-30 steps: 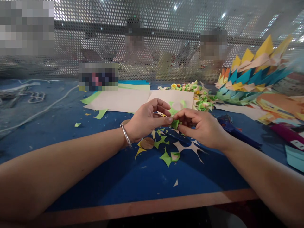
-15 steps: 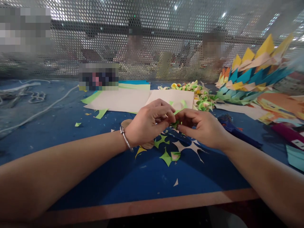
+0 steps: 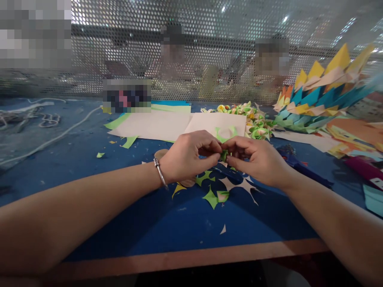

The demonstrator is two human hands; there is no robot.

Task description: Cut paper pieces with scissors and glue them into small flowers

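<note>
Between my fingertips, above the table, is a small curled piece of green paper (image 3: pixel 224 155). My left hand (image 3: pixel 193 154), with a silver bracelet at the wrist, pinches it from the left. From the right, my right hand (image 3: pixel 256 160) holds it between thumb and fingers. Both hands partly hide the paper. Below them lie green paper scraps (image 3: pixel 211 198) with pointed corners and a pale spiky offcut (image 3: pixel 241 184). A round tan object (image 3: pixel 188 182) shows partly beneath my left hand.
Behind my hands lie pale paper sheets (image 3: pixel 155 124) and a heap of small rolled paper pieces (image 3: pixel 254 123). At right are a blue-handled tool (image 3: pixel 309 171), a purple object (image 3: pixel 363 169) and a folded-paper model (image 3: pixel 321 97). A perforated metal screen (image 3: pixel 206 52) stands beyond.
My left fingers and thumb have straightened a little, and more of the green paper shows between the hands. The whole view has shifted slightly.
</note>
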